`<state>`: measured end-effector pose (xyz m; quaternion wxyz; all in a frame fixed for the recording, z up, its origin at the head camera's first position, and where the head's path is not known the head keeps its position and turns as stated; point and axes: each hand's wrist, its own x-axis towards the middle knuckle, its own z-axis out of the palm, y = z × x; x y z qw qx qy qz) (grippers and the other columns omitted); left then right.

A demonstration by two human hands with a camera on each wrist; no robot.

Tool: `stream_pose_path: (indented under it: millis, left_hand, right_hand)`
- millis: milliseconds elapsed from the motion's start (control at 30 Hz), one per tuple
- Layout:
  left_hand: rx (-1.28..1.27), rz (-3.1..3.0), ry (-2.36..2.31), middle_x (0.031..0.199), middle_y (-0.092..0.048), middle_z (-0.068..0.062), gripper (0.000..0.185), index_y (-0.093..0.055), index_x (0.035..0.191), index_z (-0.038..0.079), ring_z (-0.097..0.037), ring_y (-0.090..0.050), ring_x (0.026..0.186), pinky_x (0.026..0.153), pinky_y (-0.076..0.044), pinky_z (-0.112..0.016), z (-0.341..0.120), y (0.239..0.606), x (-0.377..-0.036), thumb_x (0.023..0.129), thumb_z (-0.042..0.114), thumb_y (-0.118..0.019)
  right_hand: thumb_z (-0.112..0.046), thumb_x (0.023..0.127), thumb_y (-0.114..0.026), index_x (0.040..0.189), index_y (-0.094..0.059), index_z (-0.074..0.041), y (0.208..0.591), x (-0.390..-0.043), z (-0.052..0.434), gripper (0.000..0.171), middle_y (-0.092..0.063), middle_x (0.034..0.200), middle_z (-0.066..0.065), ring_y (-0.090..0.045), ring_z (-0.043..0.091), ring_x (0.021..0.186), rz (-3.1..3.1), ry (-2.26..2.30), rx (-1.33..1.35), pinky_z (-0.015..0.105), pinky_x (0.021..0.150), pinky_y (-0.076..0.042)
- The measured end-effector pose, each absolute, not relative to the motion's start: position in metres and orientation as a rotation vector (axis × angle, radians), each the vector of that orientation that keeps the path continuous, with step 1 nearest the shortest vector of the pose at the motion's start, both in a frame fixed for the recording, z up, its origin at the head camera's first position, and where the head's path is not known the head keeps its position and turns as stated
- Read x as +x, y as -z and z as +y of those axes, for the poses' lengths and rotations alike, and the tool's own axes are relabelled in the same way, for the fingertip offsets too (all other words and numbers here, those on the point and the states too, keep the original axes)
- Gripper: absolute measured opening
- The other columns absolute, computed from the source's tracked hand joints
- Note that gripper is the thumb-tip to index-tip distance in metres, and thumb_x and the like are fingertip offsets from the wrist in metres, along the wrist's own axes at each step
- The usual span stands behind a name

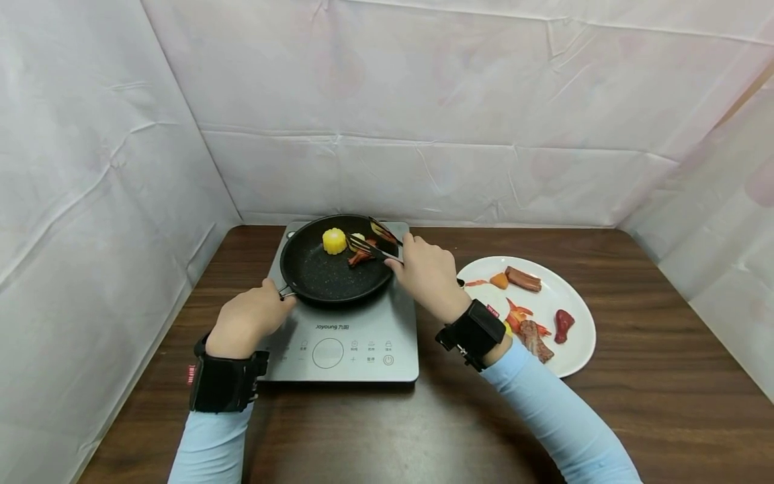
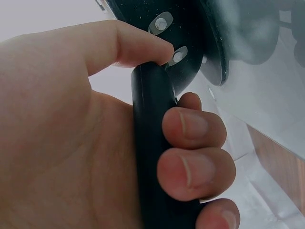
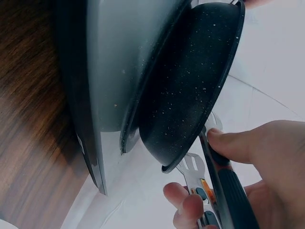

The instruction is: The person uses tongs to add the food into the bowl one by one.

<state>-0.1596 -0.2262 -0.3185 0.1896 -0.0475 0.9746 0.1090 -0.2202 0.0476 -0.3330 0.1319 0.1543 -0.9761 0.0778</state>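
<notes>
My left hand (image 1: 250, 321) grips the black handle (image 2: 152, 109) of a speckled black frying pan (image 1: 320, 275), fingers curled round it in the left wrist view. The pan is over the silver induction cooktop (image 1: 363, 366); whether its base touches the glass I cannot tell. My right hand (image 1: 428, 275) holds metal tongs (image 3: 221, 176) with dark grips, their slotted heads reaching over the pan's right side. Inside the pan lie a yellow corn piece (image 1: 334, 240), a second corn piece partly behind the tongs, and a reddish-brown food piece (image 1: 361, 257) beside the tong heads.
An oval white plate (image 1: 582, 336) stands to the right on the brown wooden table (image 1: 659, 376), partly behind my right forearm. It bears a brown sausage-like piece (image 1: 523, 279), a meat slice (image 1: 535, 341), a dark red piece (image 1: 564, 325) and red-orange strips. White sheeting (image 1: 423, 87) surrounds the table.
</notes>
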Motion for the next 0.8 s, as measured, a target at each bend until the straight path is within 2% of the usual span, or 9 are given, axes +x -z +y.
stream_pose_path:
  millis: [400, 633, 800]
  left_hand:
    - [-0.133, 2.730, -0.301, 0.129, -0.058, -0.039, 0.077, -0.012, 0.152, -0.022, -0.043, -0.067, 0.104, 0.084, -0.054, -0.053, -0.227, 0.318, -0.160, 0.108, 0.036, -0.037]
    - [-0.131, 2.730, -0.304, 0.127, -0.060, -0.039, 0.077, -0.013, 0.151, -0.022, -0.042, -0.067, 0.101, 0.084, -0.054, -0.053, -0.226, 0.319, -0.161, 0.107, 0.036, -0.038]
    - [-0.130, 2.724, -0.306, 0.133, -0.056, -0.040, 0.076, -0.013, 0.152, -0.022, -0.046, -0.066, 0.108, 0.087, -0.053, -0.054, -0.227, 0.318, -0.160, 0.108, 0.036, -0.037]
  right_hand:
    - [-0.047, 0.098, -0.063, 0.124, -0.061, 0.000, 0.330, -0.221, 0.051, 0.053, -0.067, 0.092, 0.014, -0.065, 0.031, 0.068, -2.866, -0.250, 0.441, 0.038, 0.049, -0.044]
    - [-0.050, 0.099, -0.062, 0.119, -0.061, -0.003, 0.324, -0.216, 0.053, 0.051, -0.066, 0.091, 0.011, -0.065, 0.031, 0.071, -2.917, -0.285, 0.440, 0.040, 0.055, -0.047]
    - [-0.052, 0.098, -0.061, 0.115, -0.062, -0.005, 0.321, -0.211, 0.055, 0.050, -0.067, 0.091, 0.010, -0.066, 0.031, 0.072, -2.917, -0.299, 0.445, 0.042, 0.056, -0.049]
